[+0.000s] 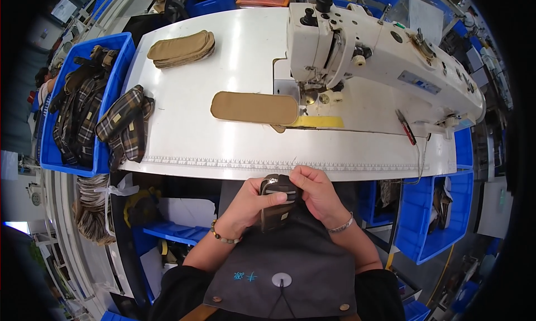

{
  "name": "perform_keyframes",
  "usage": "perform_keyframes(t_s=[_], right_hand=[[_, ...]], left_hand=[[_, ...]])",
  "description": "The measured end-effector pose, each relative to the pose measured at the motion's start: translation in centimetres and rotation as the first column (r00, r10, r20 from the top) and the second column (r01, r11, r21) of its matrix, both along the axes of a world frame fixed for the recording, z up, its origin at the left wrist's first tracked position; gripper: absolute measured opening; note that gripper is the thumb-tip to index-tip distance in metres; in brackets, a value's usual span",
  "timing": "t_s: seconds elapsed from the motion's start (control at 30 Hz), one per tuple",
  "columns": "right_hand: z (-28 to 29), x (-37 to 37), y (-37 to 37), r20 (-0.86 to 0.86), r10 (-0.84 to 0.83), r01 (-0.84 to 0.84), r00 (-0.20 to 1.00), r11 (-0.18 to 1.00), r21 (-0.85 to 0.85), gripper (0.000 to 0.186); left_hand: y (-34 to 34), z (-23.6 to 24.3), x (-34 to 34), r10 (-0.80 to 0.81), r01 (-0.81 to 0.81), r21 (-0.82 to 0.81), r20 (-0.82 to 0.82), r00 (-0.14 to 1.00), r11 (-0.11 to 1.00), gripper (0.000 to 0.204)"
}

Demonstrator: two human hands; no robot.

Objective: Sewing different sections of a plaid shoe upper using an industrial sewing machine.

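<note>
My left hand (251,204) grips a small dark plaid fabric piece (273,219) with pale stripes, thumb across its face, just below the table's front edge. My right hand (315,192) pinches that piece at its upper right corner. Beyond them on the white table (184,125), an elongated tan padded piece (251,108) lies partly over another beside the needle area of a white sewing machine (368,58), with a yellow strip (321,121) next to it. A stack of tan pieces (178,47) lies farther back.
A blue bin (47,142) of plaid pieces stands at the left, more pieces (125,120) beside it. Red snips (406,125) lie right of the needle area. Blue bins (416,231) sit below right. A bundle of strips (92,209) hangs lower left. Another person (47,84) is at far left.
</note>
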State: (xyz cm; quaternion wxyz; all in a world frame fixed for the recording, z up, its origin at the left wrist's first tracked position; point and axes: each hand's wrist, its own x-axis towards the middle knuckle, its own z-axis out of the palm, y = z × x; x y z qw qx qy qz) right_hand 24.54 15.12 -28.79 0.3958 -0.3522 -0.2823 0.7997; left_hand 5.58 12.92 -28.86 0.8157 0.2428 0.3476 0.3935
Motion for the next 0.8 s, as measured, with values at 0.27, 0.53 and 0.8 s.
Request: perform_keyframes(t_s=[0.27,0.53,0.8], right_hand=[[-0.1,-0.3,-0.6,-0.118,-0.031,0.03,0.992,1.0,-0.01,0.019],[0.1,-0.3,-0.8,-0.146,0.058,-0.058,0.988,0.998,0.006,0.021],[-0.6,0.3,-1.2,-0.09,0.099,-0.092,0.991,0.993,0.08,0.023]], left_hand=[[-0.3,-1.1,0.2,0.079,-0.078,-0.012,0.102,0.992,0.997,0.026],[-0.6,-1.8,0.3,0.179,-0.17,-0.062,0.174,0.968,0.983,0.024],[-0.4,-1.1,-1.1,0.146,-0.14,-0.066,0.097,0.984,0.988,0.015]])
